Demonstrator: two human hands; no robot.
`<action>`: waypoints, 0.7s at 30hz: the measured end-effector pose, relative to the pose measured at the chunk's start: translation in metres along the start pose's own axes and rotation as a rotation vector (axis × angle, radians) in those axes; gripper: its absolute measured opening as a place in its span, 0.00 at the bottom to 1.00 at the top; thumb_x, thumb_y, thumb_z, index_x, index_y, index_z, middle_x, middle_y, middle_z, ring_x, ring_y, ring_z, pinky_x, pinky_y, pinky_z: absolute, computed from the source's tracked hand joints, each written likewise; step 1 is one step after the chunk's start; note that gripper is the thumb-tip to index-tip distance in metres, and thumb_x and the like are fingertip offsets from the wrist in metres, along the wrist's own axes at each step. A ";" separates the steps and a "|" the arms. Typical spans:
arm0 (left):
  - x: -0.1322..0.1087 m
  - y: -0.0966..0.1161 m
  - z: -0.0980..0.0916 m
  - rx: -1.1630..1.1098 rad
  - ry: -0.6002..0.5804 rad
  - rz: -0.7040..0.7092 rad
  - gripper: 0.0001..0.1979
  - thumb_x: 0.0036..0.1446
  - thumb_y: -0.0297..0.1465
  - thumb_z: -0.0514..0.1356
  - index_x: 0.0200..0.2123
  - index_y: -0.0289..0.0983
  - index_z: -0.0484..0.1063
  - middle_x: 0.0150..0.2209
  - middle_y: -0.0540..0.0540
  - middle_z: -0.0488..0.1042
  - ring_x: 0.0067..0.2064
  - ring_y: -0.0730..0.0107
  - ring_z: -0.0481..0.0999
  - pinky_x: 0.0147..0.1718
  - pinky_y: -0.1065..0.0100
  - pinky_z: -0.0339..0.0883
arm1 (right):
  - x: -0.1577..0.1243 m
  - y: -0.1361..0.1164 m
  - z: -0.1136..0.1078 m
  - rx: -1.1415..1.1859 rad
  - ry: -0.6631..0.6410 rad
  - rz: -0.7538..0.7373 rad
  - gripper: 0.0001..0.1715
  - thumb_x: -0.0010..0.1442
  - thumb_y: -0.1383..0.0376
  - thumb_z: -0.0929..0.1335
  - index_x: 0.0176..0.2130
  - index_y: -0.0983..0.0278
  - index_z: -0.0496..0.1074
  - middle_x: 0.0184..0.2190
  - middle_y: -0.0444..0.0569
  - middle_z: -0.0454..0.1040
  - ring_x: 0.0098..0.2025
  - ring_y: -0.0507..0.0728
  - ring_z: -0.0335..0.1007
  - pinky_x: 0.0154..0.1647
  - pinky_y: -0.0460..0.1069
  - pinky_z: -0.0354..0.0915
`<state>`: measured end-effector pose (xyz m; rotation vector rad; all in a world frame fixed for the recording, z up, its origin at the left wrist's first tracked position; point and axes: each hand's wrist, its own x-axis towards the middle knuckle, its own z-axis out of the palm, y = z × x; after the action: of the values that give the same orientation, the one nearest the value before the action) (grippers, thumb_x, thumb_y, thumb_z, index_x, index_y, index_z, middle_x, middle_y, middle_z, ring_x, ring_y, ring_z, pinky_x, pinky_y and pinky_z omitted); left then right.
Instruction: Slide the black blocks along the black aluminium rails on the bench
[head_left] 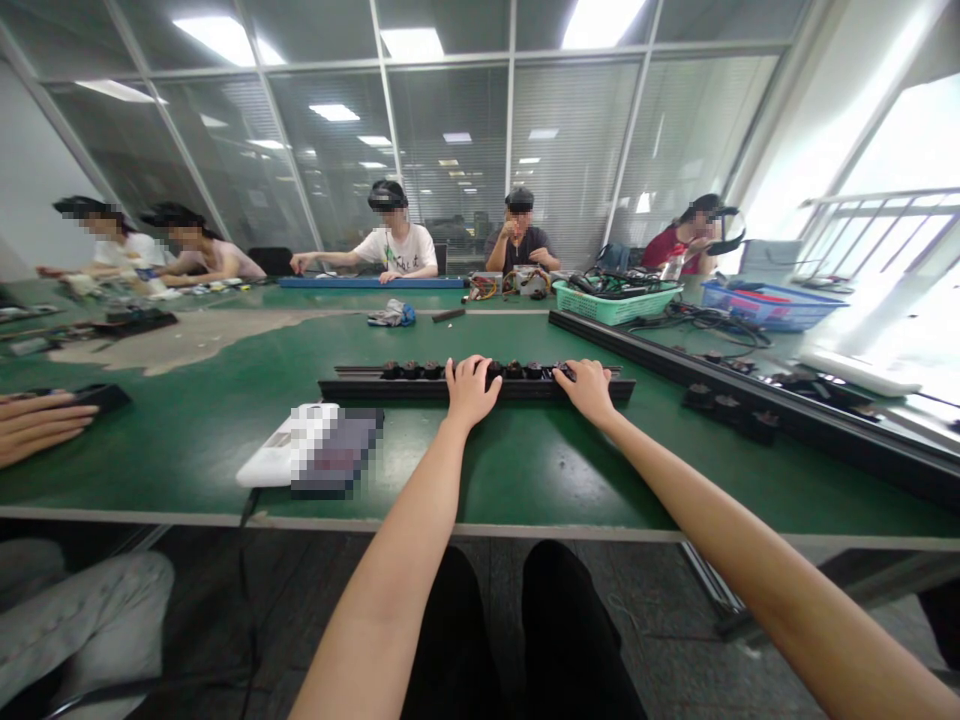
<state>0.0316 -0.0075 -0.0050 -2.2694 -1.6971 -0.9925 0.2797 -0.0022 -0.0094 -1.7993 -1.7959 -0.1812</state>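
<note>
A long black extruded rail (480,390) lies across the green table (517,470) directly in front of me, with a row of round black fittings (411,371) along its top. My left hand (471,392) is curled over the rail and fittings near the middle. My right hand (585,390) grips the rail further right, its fingertips on a fitting. The fingers hide part of the row. A white device (270,452) with a pixelated dark panel lies on the table to the left of my left forearm.
A co-worker's hand (41,425) rests at the left edge beside a black object (101,397). A second black rail with fittings (757,400) runs along the right. Further off stand a green basket of cables (616,303) and a blue crate (772,306).
</note>
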 end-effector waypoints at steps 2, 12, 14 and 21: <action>0.000 0.000 0.000 0.003 -0.006 -0.001 0.20 0.70 0.39 0.54 0.62 0.43 0.71 0.64 0.42 0.71 0.68 0.54 0.67 0.76 0.44 0.35 | 0.000 0.000 0.000 -0.005 -0.002 0.000 0.25 0.73 0.54 0.60 0.49 0.65 0.79 0.48 0.62 0.77 0.53 0.68 0.64 0.53 0.59 0.56; 0.000 0.000 0.000 -0.001 -0.008 -0.004 0.21 0.70 0.39 0.54 0.62 0.44 0.72 0.64 0.42 0.71 0.68 0.53 0.67 0.76 0.43 0.36 | -0.004 -0.006 -0.005 -0.072 0.005 -0.006 0.24 0.73 0.55 0.59 0.48 0.65 0.78 0.48 0.61 0.77 0.52 0.67 0.64 0.53 0.58 0.56; 0.000 0.000 -0.001 0.000 -0.011 -0.005 0.21 0.70 0.39 0.54 0.62 0.44 0.72 0.64 0.42 0.71 0.68 0.53 0.66 0.76 0.43 0.36 | -0.005 -0.007 -0.005 -0.092 0.010 -0.004 0.24 0.73 0.55 0.59 0.49 0.66 0.78 0.48 0.62 0.77 0.52 0.67 0.64 0.53 0.58 0.56; 0.000 0.002 -0.002 0.001 -0.019 -0.004 0.21 0.69 0.38 0.54 0.62 0.42 0.72 0.64 0.41 0.71 0.68 0.52 0.66 0.76 0.42 0.36 | -0.007 -0.008 -0.001 -0.123 0.010 -0.010 0.25 0.75 0.57 0.58 0.54 0.68 0.76 0.52 0.64 0.76 0.55 0.68 0.65 0.55 0.58 0.55</action>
<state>0.0323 -0.0095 -0.0026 -2.2834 -1.7096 -0.9737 0.2720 -0.0095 -0.0101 -1.8704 -1.8230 -0.3102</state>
